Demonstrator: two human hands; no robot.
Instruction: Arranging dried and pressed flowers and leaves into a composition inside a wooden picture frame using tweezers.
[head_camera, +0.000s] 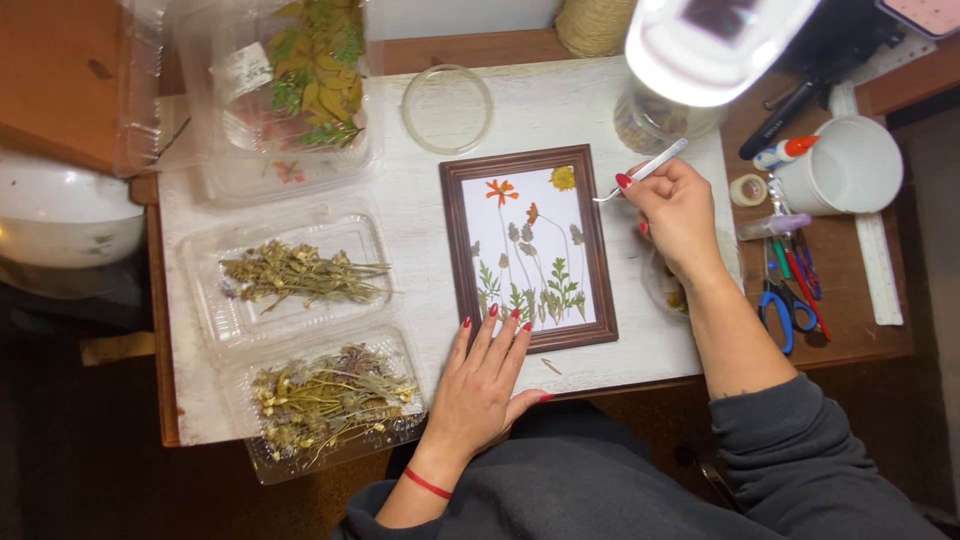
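A brown wooden frame (454, 250) lies on the white board (420, 200), holding white paper with pressed flowers (527, 260): orange blooms, a yellow one, green ferns. My left hand (483, 385) rests flat at the frame's lower left corner, fingertips touching its edge. My right hand (676, 212) hovers by the frame's upper right corner, shut on metal tweezers (645, 168) whose tip points at the paper's right edge.
Clear plastic trays of dried flowers (300, 272) (330, 395) lie left; a box of leaves (315, 70) at back left. A round lid (447, 108), magnifier lamp (715, 40), white mug (845, 165), tape roll (746, 189), scissors (780, 300), pens and a ruler (880, 270) sit right.
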